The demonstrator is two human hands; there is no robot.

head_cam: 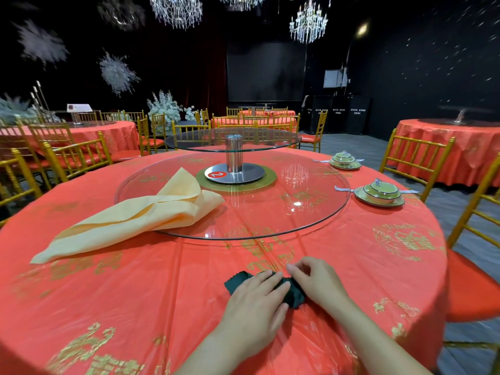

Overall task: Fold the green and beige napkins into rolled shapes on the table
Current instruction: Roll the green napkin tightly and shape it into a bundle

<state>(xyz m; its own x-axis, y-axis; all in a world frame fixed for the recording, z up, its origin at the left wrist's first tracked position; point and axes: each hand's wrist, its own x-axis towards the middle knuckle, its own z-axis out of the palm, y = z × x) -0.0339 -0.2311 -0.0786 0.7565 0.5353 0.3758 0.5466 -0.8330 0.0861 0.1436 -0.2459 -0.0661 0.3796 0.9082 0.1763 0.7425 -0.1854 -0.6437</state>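
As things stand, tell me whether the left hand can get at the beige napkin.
Probably yes. The left hand presses flat on the green napkin, and only bare red tablecloth lies between it and the beige napkin to its left. It must lift off first.

- Green napkin, on the near side of the glass turntable: largely covered by left hand and right hand; its folded form is indeterminate.
- Right hand's hold on the green napkin: concealed beneath its own curled fingers.
- Forearms: cut by the bottom edge.
- Covered dishes, right of the glass turntable: pattern too small to read.
- Hanging ornaments, far left beyond the glass turntable: blurred.
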